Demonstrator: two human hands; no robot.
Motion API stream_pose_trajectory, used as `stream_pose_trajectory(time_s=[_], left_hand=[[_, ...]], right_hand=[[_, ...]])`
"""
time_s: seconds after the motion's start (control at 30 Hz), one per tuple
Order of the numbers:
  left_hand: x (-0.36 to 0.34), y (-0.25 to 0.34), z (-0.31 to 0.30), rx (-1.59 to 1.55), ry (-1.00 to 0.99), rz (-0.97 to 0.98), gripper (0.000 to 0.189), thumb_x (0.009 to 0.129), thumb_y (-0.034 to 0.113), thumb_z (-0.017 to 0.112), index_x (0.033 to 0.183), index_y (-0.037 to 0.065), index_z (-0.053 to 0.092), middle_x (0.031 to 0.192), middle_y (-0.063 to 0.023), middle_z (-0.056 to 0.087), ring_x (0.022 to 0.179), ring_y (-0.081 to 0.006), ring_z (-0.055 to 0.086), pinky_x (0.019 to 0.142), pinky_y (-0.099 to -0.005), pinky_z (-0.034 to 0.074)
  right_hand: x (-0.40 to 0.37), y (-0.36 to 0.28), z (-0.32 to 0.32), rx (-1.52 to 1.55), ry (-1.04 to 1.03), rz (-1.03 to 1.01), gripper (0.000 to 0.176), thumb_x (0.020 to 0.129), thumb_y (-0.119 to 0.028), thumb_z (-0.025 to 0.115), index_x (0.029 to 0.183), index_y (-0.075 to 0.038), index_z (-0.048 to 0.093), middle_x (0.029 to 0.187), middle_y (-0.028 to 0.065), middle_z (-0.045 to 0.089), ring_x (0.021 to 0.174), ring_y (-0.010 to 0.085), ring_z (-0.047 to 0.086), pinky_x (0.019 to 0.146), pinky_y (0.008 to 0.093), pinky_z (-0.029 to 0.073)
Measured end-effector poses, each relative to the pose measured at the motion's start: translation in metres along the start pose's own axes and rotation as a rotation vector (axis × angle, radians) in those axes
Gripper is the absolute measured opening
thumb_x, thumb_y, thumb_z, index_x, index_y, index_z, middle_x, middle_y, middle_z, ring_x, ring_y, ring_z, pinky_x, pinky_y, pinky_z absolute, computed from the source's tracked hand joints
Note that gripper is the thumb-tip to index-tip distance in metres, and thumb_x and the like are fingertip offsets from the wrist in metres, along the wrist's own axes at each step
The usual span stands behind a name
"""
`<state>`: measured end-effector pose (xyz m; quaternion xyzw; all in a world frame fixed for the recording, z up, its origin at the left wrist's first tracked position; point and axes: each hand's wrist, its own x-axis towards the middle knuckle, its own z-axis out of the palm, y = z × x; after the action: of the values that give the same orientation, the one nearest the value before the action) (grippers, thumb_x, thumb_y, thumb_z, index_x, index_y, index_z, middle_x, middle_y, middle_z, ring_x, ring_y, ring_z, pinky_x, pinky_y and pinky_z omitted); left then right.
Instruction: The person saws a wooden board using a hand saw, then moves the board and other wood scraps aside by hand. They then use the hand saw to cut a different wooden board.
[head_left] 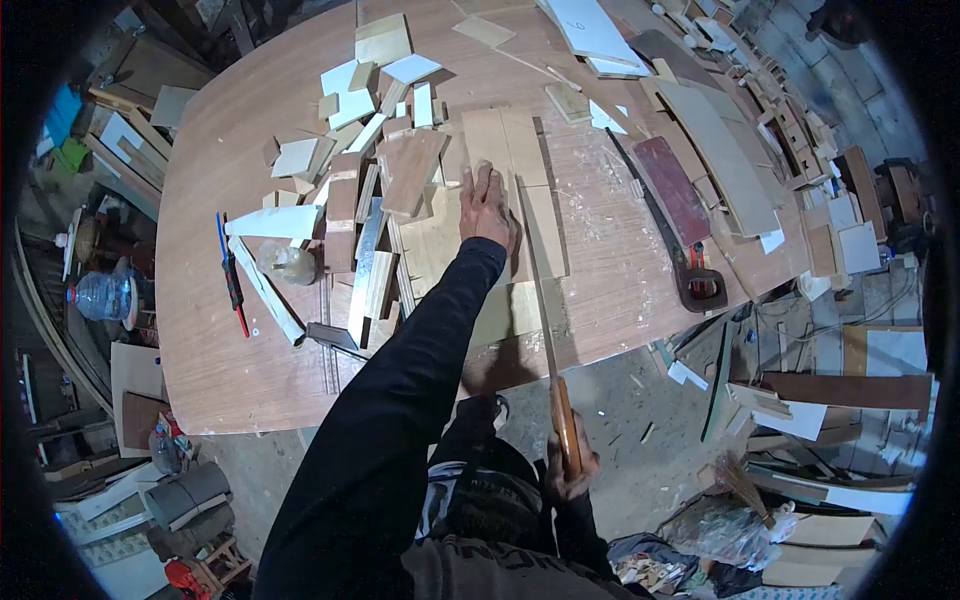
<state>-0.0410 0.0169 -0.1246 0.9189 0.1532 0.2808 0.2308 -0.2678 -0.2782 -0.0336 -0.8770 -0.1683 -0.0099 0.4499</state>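
My left hand [485, 207] lies flat on a light plywood board [490, 130] near the middle of the table, its fingers pointing away from me. My right hand [572, 468] is wrapped round the wooden handle of a handsaw [545, 320] below the table's front edge. The long thin blade runs forward over the board, just right of my left hand. A line crosses the right part of the board. Under it lies another pale board [492, 325], which reaches toward the front edge.
Wood offcuts [345, 190] are heaped left of the board, beside a plastic bag [287, 262] and a red-and-black tool [235, 290]. On the right lie a black-handled saw [703, 288], a maroon block [672, 190] and a long panel [715, 155]. Scraps litter the floor.
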Motion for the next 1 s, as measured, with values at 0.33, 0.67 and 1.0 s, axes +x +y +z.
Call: stream_pose_trajectory(time_s=[0.33,0.67,1.0], left_hand=[[-0.006,0.000,0.003,-0.020,-0.024,-0.028,0.057,0.076,0.001,0.051,0.133,-0.004,0.047,0.147,-0.0182,0.037,0.140,-0.0445,0.023,0.116,-0.0446,0.024],[-0.002,0.001,-0.001,-0.014,-0.032,-0.035,0.055,0.078,0.004,0.054,0.132,-0.004,0.049,0.147,-0.0178,0.038,0.140,-0.0438,0.023,0.117,-0.0432,0.022],[-0.003,0.001,-0.002,-0.012,-0.037,-0.050,0.055,0.080,0.004,0.053,0.134,-0.002,0.048,0.150,-0.0131,0.035,0.140,-0.0417,0.025,0.116,-0.0413,0.026]], right_hand=[[0.008,0.005,0.005,0.095,-0.029,0.089,0.042,0.091,-0.022,0.064,0.128,-0.004,0.056,0.094,0.0100,0.068,0.071,0.0163,0.065,0.064,0.0264,0.051],[0.007,0.006,0.005,0.159,-0.043,0.167,0.041,0.094,-0.030,0.058,0.126,-0.005,0.057,0.097,0.0145,0.066,0.073,0.0220,0.067,0.062,0.0313,0.051],[-0.001,-0.002,-0.002,0.048,-0.038,0.134,0.045,0.093,-0.032,0.061,0.126,-0.003,0.056,0.092,0.0127,0.066,0.072,0.0172,0.065,0.064,0.0282,0.051]])
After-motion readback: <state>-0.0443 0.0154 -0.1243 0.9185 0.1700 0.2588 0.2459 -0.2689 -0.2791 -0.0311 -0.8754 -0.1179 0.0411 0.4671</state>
